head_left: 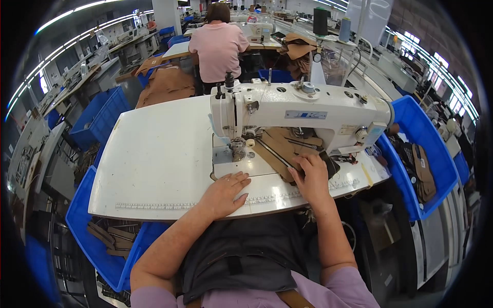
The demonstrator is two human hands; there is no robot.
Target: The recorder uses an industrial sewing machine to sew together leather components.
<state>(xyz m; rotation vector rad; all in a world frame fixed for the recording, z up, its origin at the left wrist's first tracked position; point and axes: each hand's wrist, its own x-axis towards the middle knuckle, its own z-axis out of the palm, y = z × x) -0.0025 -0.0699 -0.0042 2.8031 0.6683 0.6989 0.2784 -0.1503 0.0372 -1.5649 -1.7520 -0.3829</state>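
Observation:
A white sewing machine (303,108) stands on the white table (154,154). Brown fabric pieces (280,146) lie under its arm, to the right of the needle (238,149). My right hand (310,177) presses down on the near end of the brown fabric, fingers curled over it. Flat on the bare table, just in front of the needle plate, rests my left hand (226,192) with fingers spread and nothing in it.
Blue bins stand at the right (426,138), lower left (84,236) and far left (100,118), holding brown and dark pieces. A person in a pink shirt (218,49) sits ahead with their back to me. Thread cones (321,20) rise behind the machine.

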